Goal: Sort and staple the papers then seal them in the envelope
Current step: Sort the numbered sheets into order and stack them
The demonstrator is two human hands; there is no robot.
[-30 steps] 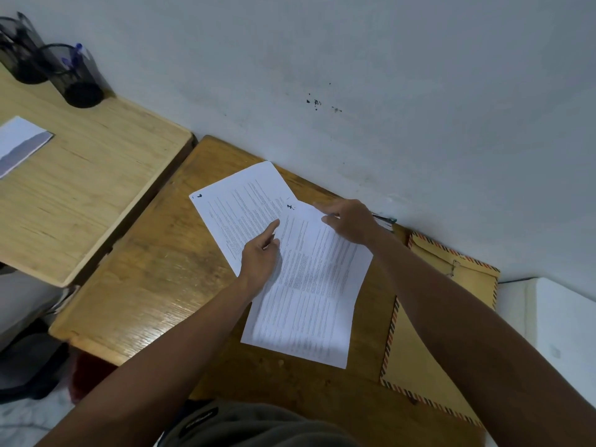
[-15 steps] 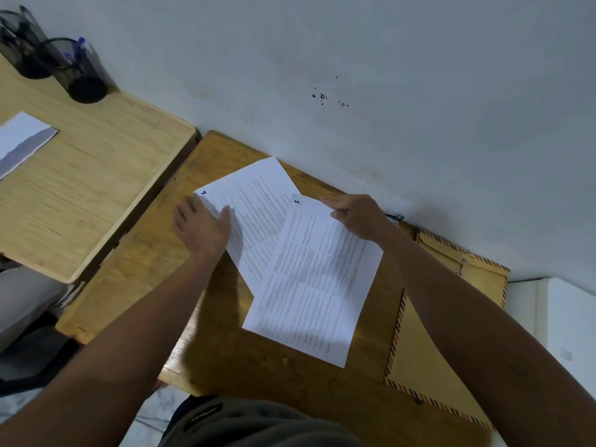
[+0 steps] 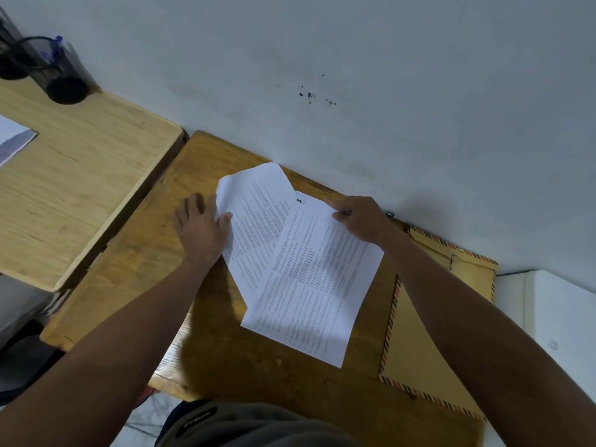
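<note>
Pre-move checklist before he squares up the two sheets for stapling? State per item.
1. Left hand on the underlying sheet: ok, it lifts that sheet's left edge, which curls up.
2. Right hand on the top sheet: ok, it holds the upper corner.
3. Sheets aligned: not ok, they lie fanned at different angles.
4. Envelope in reach: ok, it lies flat beside the papers under the right forearm.
5. Stapler located: cannot tell, none seen clearly.
6. Page order: cannot tell, print too small.
</note>
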